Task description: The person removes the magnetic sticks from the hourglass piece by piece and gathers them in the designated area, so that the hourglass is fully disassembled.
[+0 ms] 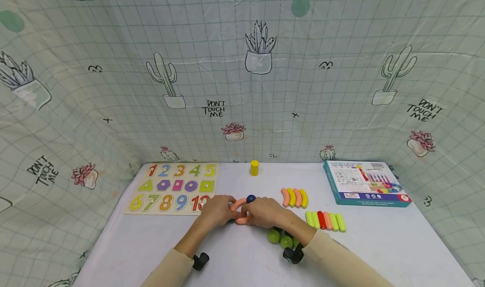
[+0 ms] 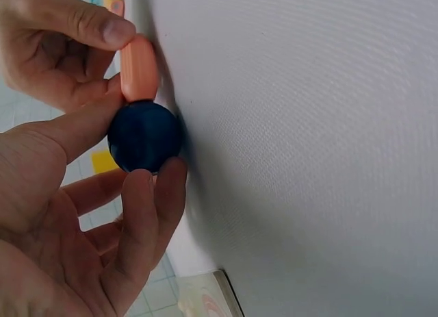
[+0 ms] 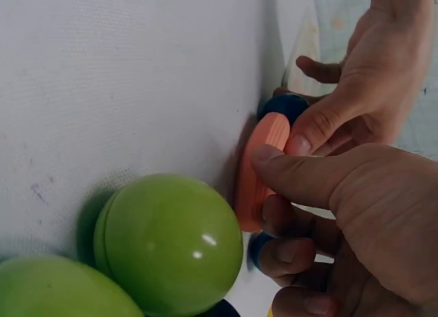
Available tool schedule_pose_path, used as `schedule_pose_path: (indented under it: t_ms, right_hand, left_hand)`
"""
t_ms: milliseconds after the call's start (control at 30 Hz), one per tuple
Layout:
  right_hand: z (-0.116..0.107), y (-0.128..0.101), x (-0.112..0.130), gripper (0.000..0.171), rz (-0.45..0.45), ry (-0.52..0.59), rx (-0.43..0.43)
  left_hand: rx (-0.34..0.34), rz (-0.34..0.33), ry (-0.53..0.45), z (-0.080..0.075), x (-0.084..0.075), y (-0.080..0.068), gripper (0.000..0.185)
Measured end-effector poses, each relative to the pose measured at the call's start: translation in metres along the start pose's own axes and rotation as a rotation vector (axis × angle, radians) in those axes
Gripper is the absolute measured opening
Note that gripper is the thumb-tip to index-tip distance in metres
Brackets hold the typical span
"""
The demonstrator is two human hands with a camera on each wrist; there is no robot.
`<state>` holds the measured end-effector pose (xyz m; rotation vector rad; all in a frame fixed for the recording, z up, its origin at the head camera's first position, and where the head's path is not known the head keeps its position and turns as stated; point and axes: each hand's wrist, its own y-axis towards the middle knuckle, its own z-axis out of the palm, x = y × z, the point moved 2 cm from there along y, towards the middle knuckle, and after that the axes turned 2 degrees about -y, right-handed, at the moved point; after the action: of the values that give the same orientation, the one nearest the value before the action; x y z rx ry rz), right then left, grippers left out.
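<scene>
Orange and dark blue meet at the centre of the head view, where both hands work on one small joint. The left hand [image 1: 217, 211] pinches a blue ball [image 2: 145, 136] between thumb and fingertips, holding it down against the white table [image 1: 235, 253], probably so it cannot roll while the other piece is fitted. The right hand [image 1: 265, 211] grips a curved orange piece [image 3: 260, 168], thumb on top and fingers curled beneath, its end touching the ball; that grip lets the piece be pressed endwise into the ball. A second dark blue ball seems to sit at the orange piece's lower end in the right wrist view, though fingers hide most of it.

Just below the right wrist in the head view lie green balls [image 1: 279, 237], close enough to be at hand. Right of centre sit a row of curved orange and yellow pieces [image 1: 294, 197] and, lower, a row of straight sticks [image 1: 326, 221] in green, red and pink, laid side by side. A yellow cylinder [image 1: 254, 168] stands upright near the table's far edge. A number puzzle board [image 1: 172, 188] lies at left, touching nothing in use, and a toy box [image 1: 364, 182] at right.
</scene>
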<state>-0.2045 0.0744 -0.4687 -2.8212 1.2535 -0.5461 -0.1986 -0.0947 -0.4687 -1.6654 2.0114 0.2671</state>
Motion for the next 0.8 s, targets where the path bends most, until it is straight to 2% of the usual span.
schedule_pose_path:
  t_ms: [233,467,567,800]
  right_hand:
    - [-0.003,-0.008,-0.003,0.012,0.023,0.013,0.047]
    - [-0.010,-0.012,-0.014,0.011,0.002,0.062,0.019]
    - [-0.017,-0.015,-0.020,0.012,0.000,0.115,-0.005]
    - [-0.034,-0.024,-0.036,0.014,0.065,0.218,-0.072]
  left_hand:
    - [-0.023,0.001,0.006,-0.003,0.003,-0.001,0.044]
    - [-0.005,0.000,-0.005,-0.003,0.004,-0.001,0.047]
    - [-0.003,-0.007,-0.011,-0.003,0.004,0.000,0.046]
    - [-0.007,-0.039,-0.023,-0.003,0.002,-0.003,0.046]
